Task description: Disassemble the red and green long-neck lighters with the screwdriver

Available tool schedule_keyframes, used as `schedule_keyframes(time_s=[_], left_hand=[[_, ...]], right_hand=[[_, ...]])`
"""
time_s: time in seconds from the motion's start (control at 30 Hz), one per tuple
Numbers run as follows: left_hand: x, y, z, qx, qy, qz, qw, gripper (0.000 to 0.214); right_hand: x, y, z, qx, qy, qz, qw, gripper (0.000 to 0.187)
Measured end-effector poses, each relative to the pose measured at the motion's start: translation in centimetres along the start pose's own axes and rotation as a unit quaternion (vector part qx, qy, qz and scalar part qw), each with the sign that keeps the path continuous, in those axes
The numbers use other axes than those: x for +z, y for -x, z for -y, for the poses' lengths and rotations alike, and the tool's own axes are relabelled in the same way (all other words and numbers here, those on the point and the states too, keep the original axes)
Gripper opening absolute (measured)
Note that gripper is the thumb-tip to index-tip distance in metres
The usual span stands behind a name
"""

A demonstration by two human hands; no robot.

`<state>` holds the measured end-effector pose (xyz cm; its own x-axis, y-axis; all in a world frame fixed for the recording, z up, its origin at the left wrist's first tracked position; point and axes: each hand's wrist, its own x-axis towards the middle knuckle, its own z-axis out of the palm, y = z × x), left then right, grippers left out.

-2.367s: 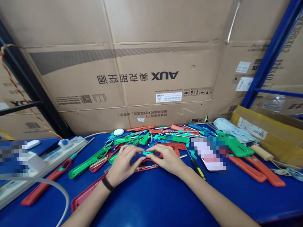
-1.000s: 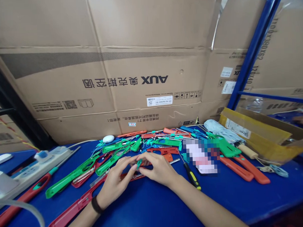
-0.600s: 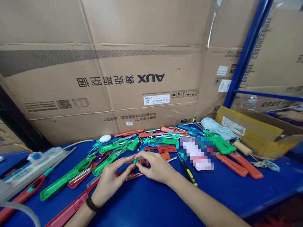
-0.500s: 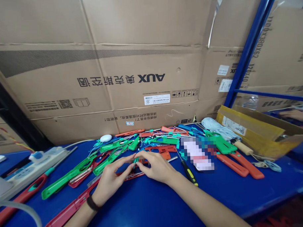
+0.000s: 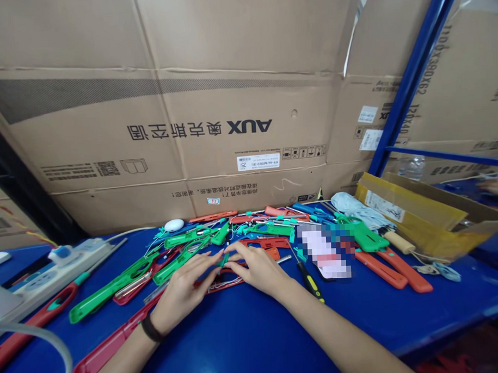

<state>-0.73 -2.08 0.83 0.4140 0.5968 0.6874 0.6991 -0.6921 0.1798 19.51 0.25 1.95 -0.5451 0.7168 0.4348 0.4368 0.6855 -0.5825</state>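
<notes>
Over a red lighter casing half on the blue tabletop, my two hands meet at the fingertips. Thumb and fingers of my left hand pinch a small teal plastic piece. The fingertips of my right hand close on the same piece from the other side; part of it is hidden. Thin metal and wire parts show in the casing below. Under my left wrist lies a long red casing half. Green casing halves lie to the left.
A yellow-black screwdriver and a pixelated phone-like object lie right of my hands. Beyond are orange lighters, a green one and a taped carton. A white power strip stands left; a cardboard sheet rises behind.
My right fingertips have shifted slightly and spread a little around the teal piece. My left hand stays nearly in place, and the things on the table have not moved.
</notes>
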Motion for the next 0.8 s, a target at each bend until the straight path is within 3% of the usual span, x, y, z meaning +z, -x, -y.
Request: schedule_keyframes(time_s=[0.13,0.37,0.57,0.8], left_hand=[[0.0,0.0,0.0,-0.006,-0.007,0.026,1.0,0.036],[0.4,0.2,-0.2,-0.021,0.036,0.072,0.997,0.045],[0.5,0.3,0.4,-0.074,0.013,0.036,0.997,0.034],[-0.2,-0.4,-0.1,-0.031,0.039,0.049,0.998,0.031]], right_hand=[[0.0,0.0,-0.2,0.017,-0.016,0.005,1.0,0.03],[-0.2,-0.1,-0.8,0.002,-0.028,-0.003,1.0,0.004],[0.3,-0.3,-1.2,0.015,-0.122,-0.046,0.991,0.011],[0.0,0.1,-0.8,0.031,-0.037,-0.009,0.999,0.01]])
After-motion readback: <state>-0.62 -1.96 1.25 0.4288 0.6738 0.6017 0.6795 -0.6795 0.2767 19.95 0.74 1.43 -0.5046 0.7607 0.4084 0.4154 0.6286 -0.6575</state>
